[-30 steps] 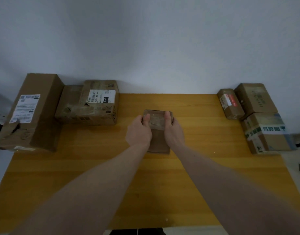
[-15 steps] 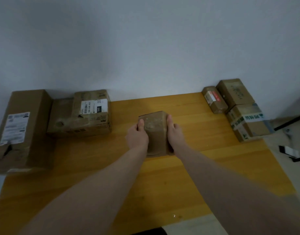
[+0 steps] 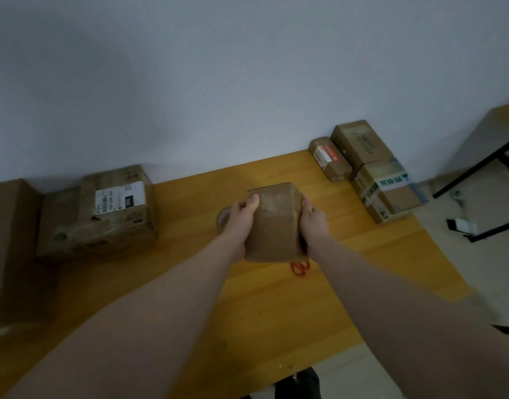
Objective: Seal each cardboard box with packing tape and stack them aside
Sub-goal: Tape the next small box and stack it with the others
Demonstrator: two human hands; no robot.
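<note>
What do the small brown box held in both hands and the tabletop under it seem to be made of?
Small brown box: apparently cardboard, matte brown, with a glossier patch on top, likely clear tape. Orange-yellow tabletop: looks like wood or wood-look laminate, smooth, with lengthwise grain streaks; which one cannot be told.

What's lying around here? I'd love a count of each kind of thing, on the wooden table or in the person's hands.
Brown cardboard boxes: 7 (held box; three at left; three at right)
Packing tape roll: 1
Red-handled scissors: 1
Total: 9
</note>
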